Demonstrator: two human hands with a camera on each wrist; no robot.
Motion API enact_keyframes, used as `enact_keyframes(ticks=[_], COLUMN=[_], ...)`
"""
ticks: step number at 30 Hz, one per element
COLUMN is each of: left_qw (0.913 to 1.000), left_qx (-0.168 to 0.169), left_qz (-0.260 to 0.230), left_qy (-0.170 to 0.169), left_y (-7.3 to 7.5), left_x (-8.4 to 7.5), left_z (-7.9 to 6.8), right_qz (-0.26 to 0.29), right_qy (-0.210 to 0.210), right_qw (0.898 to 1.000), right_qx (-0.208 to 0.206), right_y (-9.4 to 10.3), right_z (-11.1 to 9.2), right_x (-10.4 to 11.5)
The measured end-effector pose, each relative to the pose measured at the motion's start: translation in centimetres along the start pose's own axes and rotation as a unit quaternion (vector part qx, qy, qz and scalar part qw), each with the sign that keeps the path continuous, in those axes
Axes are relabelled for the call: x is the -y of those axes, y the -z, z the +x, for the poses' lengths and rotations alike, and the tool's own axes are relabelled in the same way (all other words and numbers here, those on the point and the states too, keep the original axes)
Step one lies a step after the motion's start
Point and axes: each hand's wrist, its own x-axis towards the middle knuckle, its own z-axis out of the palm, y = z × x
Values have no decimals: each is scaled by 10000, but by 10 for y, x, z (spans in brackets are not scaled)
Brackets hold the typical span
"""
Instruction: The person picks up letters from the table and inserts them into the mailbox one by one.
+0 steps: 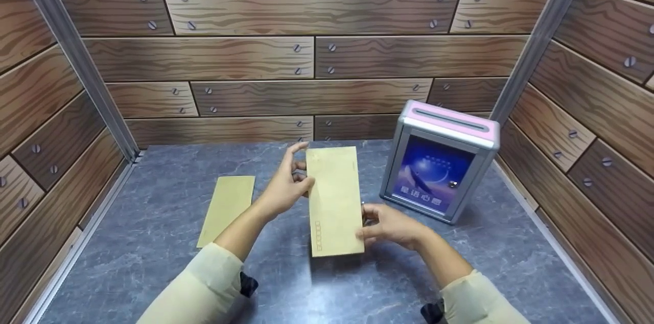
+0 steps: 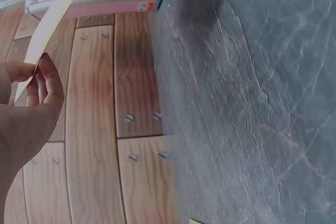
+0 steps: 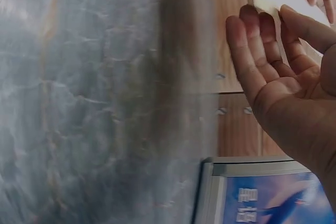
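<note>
A pale yellow paper envelope (image 1: 334, 201) is held upright between both hands above the table, its face with a column of small printed boxes turned to the head camera. My left hand (image 1: 287, 183) pinches its left edge near the upper part, thumb in front. At the lower right edge, my right hand (image 1: 391, 224) pinches it between thumb and fingers. The left wrist view shows the envelope (image 2: 50, 27) almost edge-on in the left hand (image 2: 37, 103). In the right wrist view, the thumb and index finger of the right hand (image 3: 294, 72) meet at the envelope's edge.
A second yellow envelope (image 1: 227, 209) lies flat on the left of the grey marbled table (image 1: 153, 273). To the right stands a silver-framed box (image 1: 442, 160) with a pink slotted top, a blue picture front and a small lock. Wood-patterned walls (image 1: 306, 58) enclose the back and sides.
</note>
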Motion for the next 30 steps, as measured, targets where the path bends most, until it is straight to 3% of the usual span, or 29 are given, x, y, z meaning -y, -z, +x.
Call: enact_keyframes(ticks=[5, 11, 19, 23, 26, 30], left_qw=[9999, 9996, 9974, 9952, 9947, 9959], left_qx=[4, -56, -426, -574, -468, 1], left_qz=[-96, -171, -151, 10, 245, 466], left_qy=[-48, -231, -561, -798, -880, -774], left_y=[-7, -15, -35, -43, -45, -47], left_x=[-10, -18, -22, -25, -27, -30], left_z=[-8, -14, -21, -23, -25, -27], right_qz=[40, 435, 741, 634, 424, 179], right_qy=[380, 734, 1362, 1533, 1612, 1697], right_qw=[9990, 9905, 9629, 9473, 9393, 9315], right_qx=[-251, -1078, -2208, -2742, -2999, -3214], right_y=[4, 4, -7, -11, -11, -8], right_z=[-13, -22, -28, -30, -32, -35], right_x=[19, 37, 50, 54, 55, 58])
